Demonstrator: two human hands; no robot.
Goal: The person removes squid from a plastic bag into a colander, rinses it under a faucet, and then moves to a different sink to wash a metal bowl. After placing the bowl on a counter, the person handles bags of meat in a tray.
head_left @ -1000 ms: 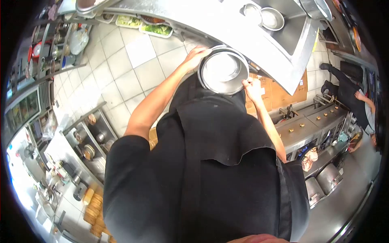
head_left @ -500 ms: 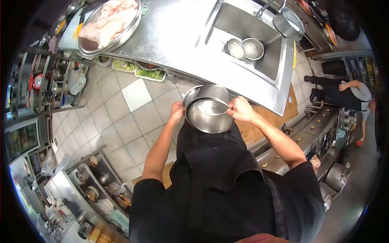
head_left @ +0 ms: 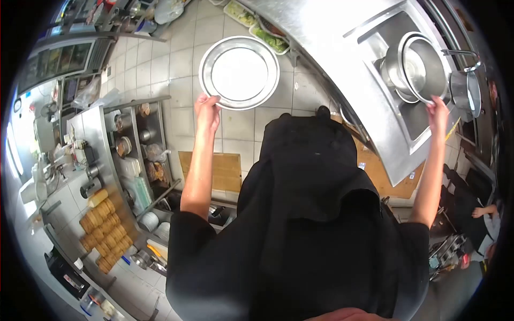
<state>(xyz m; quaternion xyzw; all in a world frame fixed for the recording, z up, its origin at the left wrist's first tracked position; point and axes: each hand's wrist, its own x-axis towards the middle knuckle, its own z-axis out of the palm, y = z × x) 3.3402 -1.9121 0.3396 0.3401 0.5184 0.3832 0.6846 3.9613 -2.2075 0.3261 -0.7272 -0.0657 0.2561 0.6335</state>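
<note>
left hand: fingers pinch 1 pan | right hand: fingers pinch 1 bowl

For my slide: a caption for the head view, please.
Left hand holds a metal plate; right hand holds a bowl at the sink.

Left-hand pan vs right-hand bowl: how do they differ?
The pan is shallow and flat-bottomed with a wide rim; the bowl is deep. The left hand holds the pan out over the tiled floor; the right hand holds the bowl over the sink. The pan is alone; the bowl sits against a second bowl. Both are round, shiny metal, each gripped at its rim by one hand.
</note>
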